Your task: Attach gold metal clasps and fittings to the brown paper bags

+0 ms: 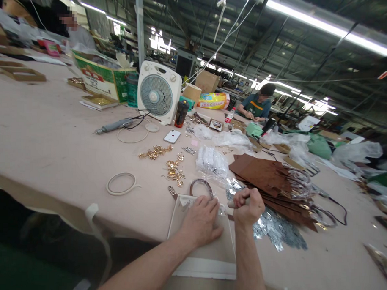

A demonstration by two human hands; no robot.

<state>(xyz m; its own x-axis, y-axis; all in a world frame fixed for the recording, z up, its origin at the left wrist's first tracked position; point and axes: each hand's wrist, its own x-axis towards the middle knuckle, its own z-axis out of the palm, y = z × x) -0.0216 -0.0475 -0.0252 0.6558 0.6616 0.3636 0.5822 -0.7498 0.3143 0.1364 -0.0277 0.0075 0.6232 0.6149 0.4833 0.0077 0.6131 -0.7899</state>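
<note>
My left hand lies flat, fingers stretched, on a pale beige bag panel at the table's front edge. Wrapped in plastic, a brown curved bag handle rises from the panel's far edge, just past my fingertips. A brown strap with a metal buckle sticks out on the left. My right hand is a fist around a tool with a short pale handle, over the panel's right edge; its working end is hidden. Thin silvery metal plates are scattered right of this hand.
Brown bag pieces are stacked at the right. Gold fittings, a phone, a roll of tape and a grey power tool lie on the table. Behind stand a fan and a bottle. A co-worker sits farther back.
</note>
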